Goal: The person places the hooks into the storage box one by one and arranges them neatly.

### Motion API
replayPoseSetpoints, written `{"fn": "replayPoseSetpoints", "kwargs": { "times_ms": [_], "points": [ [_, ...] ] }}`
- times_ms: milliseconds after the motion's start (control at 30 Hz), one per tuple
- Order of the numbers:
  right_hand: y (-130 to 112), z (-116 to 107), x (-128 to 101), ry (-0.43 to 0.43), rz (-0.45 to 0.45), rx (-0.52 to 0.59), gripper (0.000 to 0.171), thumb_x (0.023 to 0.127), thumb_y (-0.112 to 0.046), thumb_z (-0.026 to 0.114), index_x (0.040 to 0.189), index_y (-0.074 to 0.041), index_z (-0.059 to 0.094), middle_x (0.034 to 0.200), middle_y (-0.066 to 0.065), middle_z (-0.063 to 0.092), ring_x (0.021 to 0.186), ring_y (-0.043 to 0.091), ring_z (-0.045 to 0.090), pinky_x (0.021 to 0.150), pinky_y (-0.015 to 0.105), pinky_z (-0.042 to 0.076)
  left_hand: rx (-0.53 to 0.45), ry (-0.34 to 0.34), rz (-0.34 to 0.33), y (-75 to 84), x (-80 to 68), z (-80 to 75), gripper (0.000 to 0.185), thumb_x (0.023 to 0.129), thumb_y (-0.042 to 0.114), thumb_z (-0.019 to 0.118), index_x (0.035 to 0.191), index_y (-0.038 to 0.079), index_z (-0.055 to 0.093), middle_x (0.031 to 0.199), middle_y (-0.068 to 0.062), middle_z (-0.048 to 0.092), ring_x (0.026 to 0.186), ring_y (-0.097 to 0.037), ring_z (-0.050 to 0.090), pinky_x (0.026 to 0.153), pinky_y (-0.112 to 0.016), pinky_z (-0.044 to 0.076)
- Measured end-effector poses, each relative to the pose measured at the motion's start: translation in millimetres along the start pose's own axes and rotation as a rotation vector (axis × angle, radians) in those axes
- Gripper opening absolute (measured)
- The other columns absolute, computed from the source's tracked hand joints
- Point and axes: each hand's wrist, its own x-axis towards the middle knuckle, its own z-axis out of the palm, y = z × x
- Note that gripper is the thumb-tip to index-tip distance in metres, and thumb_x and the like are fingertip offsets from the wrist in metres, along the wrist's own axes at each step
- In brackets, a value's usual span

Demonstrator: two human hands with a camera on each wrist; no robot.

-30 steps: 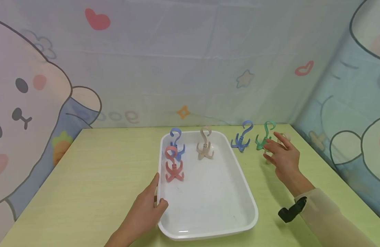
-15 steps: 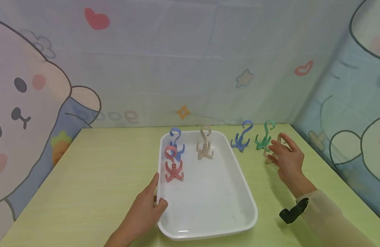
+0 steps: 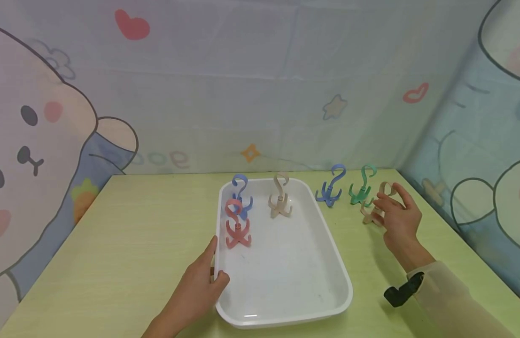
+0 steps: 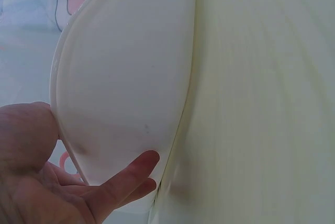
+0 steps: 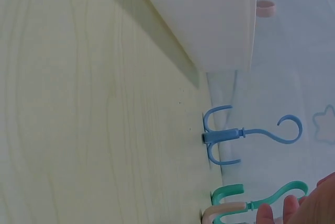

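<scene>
My left hand (image 3: pixel 196 284) holds the left rim of a white tray (image 3: pixel 285 324), thumb over the edge. In the left wrist view its fingers (image 4: pixel 128 182) lie against the tray's outer wall. A pink hook hanger (image 3: pixel 238 232), a blue hook hanger (image 3: pixel 241 206) and a beige hook hanger (image 3: pixel 280 206) stand inside the tray. My right hand (image 3: pixel 399 218) is at another beige hook hanger (image 3: pixel 371 215) standing on the table, its fingers loosely bent and partly covering the stem. Whether they touch it is unclear.
To the right of the tray, a second blue hook hanger (image 3: pixel 329 195) and a green hook hanger (image 3: pixel 361 193) stand on the pale green table (image 3: pixel 158 225). A printed cloth (image 3: pixel 260 94) hangs behind the table and along its sides.
My right hand has shifted right and slightly down, uncovering the green hanger and more of the beige one beside it. The left hand and the tray stay put.
</scene>
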Motion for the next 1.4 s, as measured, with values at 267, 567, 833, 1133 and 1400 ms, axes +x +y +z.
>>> {"fn": "replayPoseSetpoints", "kwargs": {
  "times_ms": [267,567,833,1133,1400],
  "points": [
    [4.0,-5.8,1.5,0.018,-0.021,-0.024,0.073,0.096,0.001,0.068,0.159,-0.030,0.049,0.090,-0.014,0.078,0.078,0.004,0.071,0.062,0.025,0.061,0.012,0.002,-0.002,2.0,0.0,-0.6,0.083,0.091,0.008,0.058,0.167,-0.001,0.024,0.161,-0.020,0.048,0.113,-0.027,0.073,0.081,-0.031,0.061],
    [6.7,-8.7,4.0,0.046,-0.058,-0.049,0.073,0.095,-0.001,0.071,0.160,-0.026,0.048,0.089,-0.014,0.078,0.076,0.002,0.072,0.062,0.023,0.061,0.009,0.004,0.003,1.5,0.2,-0.3,0.084,0.091,0.008,0.058,0.167,0.000,0.024,0.163,-0.020,0.046,0.116,-0.028,0.073,0.084,-0.032,0.061],
    [4.9,-15.7,6.1,0.080,-0.003,0.014,0.069,0.095,-0.007,0.072,0.158,-0.027,0.050,0.088,-0.013,0.077,0.078,0.004,0.074,0.059,0.025,0.061,0.013,0.003,0.007,1.2,0.4,0.0,0.084,0.091,0.008,0.058,0.167,0.001,0.023,0.163,-0.019,0.046,0.116,-0.028,0.073,0.085,-0.032,0.060],
    [2.0,-17.4,7.9,0.118,-0.007,0.003,0.062,0.097,-0.012,0.071,0.155,-0.026,0.053,0.093,-0.013,0.072,0.076,0.003,0.074,0.059,0.023,0.060,0.006,0.003,-0.006,1.4,-0.2,-0.5,0.083,0.092,0.009,0.059,0.167,0.000,0.024,0.163,-0.020,0.045,0.117,-0.030,0.072,0.084,-0.034,0.062],
    [0.2,-17.1,10.1,0.128,-0.014,0.020,0.057,0.097,-0.013,0.071,0.151,-0.024,0.056,0.093,-0.014,0.073,0.074,0.003,0.074,0.060,0.023,0.060,-0.012,0.000,-0.008,1.5,-0.4,0.3,0.083,0.092,0.008,0.058,0.167,0.001,0.023,0.164,-0.021,0.044,0.119,-0.033,0.072,0.084,-0.036,0.064]
  ]
}}
